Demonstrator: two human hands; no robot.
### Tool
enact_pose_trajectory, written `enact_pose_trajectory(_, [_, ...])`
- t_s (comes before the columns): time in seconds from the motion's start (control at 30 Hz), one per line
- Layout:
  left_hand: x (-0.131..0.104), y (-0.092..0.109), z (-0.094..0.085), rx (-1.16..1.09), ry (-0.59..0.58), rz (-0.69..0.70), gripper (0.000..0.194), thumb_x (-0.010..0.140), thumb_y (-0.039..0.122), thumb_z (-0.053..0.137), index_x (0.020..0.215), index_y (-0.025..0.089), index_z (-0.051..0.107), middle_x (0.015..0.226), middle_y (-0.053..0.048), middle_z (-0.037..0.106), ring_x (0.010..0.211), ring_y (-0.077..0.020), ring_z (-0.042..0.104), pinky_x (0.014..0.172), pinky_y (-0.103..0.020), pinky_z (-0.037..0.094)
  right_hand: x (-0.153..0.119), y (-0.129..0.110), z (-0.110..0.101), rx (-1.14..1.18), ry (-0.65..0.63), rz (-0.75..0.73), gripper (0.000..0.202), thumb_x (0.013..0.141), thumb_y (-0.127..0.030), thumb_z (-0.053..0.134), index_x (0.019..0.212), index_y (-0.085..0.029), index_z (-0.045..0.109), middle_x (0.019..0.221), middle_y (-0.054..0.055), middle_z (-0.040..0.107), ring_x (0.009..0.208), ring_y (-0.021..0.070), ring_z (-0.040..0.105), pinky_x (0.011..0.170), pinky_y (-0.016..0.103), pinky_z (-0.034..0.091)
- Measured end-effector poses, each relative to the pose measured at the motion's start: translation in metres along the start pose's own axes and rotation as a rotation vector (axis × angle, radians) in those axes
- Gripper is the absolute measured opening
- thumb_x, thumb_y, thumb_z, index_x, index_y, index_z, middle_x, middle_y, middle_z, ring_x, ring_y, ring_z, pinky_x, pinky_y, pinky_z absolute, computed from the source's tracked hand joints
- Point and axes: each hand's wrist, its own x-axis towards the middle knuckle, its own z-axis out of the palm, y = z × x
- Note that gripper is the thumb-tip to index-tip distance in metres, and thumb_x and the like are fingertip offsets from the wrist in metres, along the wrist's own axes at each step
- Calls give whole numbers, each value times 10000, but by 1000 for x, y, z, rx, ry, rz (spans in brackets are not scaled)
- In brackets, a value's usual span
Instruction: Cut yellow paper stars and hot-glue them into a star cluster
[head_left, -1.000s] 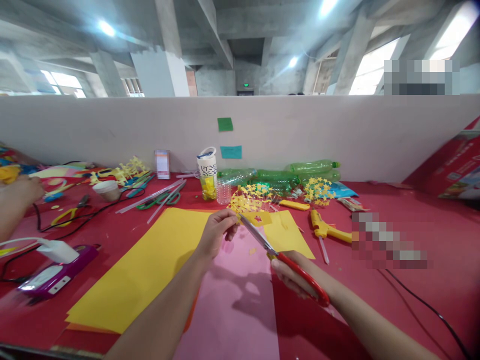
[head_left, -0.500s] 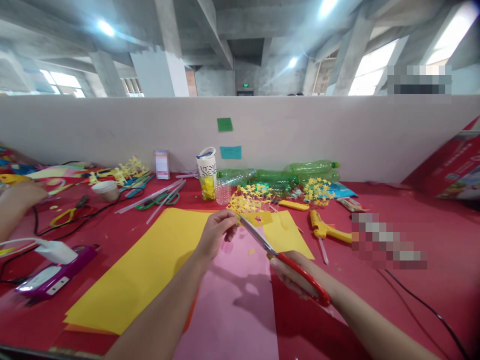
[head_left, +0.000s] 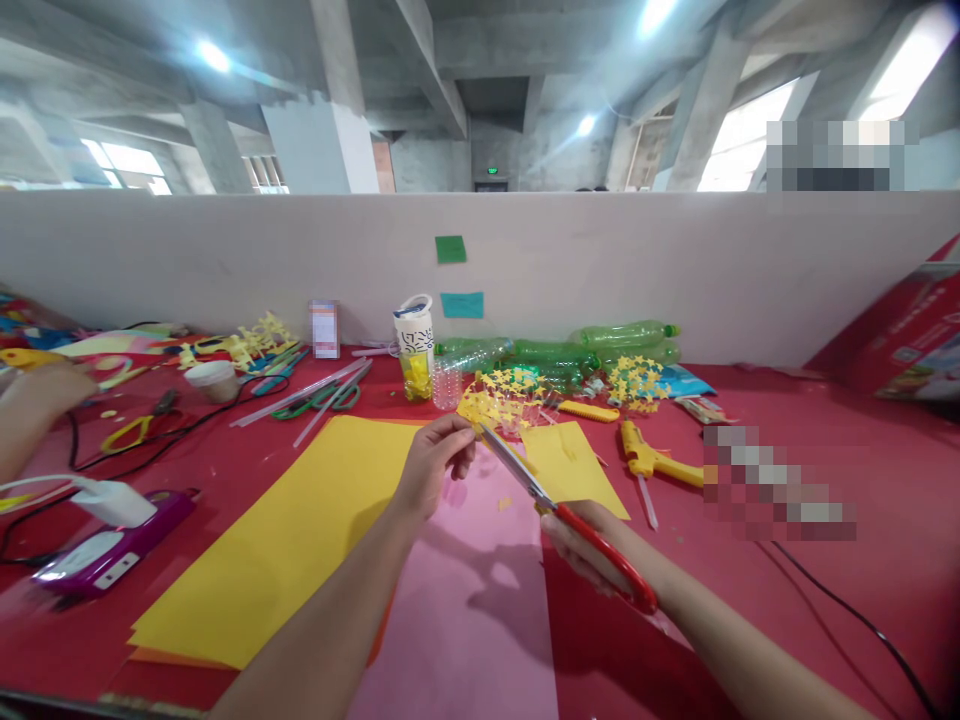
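Note:
My left hand [head_left: 439, 462] is closed in a pinch on a small piece of yellow paper [head_left: 474, 413], most of it hard to separate from the yellow stars behind. My right hand [head_left: 589, 545] grips red-handled scissors [head_left: 600, 550], their blades pointing up and left to my left fingertips. Whether the blades are apart cannot be made out. Beneath both hands lies a pink sheet [head_left: 465, 640], with a small yellow scrap [head_left: 505, 504] on it. Yellow sheets [head_left: 285, 540] spread to the left, and another yellow sheet [head_left: 577, 470] lies at the right.
Paper stars [head_left: 637, 383] bristle in front of green plastic bottles [head_left: 555, 350]. A yellow glue gun [head_left: 660, 462] lies to the right, a yellow cutter [head_left: 589, 411] behind it. A cup [head_left: 415, 345] stands against the partition. At left are a purple power strip [head_left: 124, 560] and another person's hand [head_left: 45, 395].
The yellow paper in my left hand has turned: its strip no longer stretches rightward behind the blades. Both hands and the scissors stay nearly in place.

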Motion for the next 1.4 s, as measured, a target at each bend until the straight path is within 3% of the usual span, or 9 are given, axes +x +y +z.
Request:
enact_pose_trajectory(0.33, [1, -3, 0, 14, 3, 28, 121, 754, 210, 534, 648, 155, 513, 497, 53, 486, 379, -35, 374, 374, -171, 246, 0, 8, -1, 24, -65, -14, 472, 807, -604, 391, 615, -173, 409, 354, -78, 354, 284, 36, 315, 310, 151, 232])
enact_pose_trajectory(0.97, [2, -6, -1, 73, 20, 52, 129, 756, 215, 532, 641, 156, 519, 494, 54, 483, 382, -39, 385, 379, -178, 257, 1, 10, -2, 26, -53, 30, 485, 796, -625, 378, 626, -174, 425, 339, -79, 362, 265, 37, 302, 304, 150, 239])
enact_pose_trajectory(1.4, [2, -5, -2, 61, 29, 40, 144, 749, 228, 546, 629, 155, 518, 485, 54, 481, 376, -36, 384, 377, -177, 253, -2, -6, -5, 6, -79, 30, 482, 796, -617, 387, 601, -177, 409, 337, -80, 348, 257, 42, 305, 285, 154, 237])
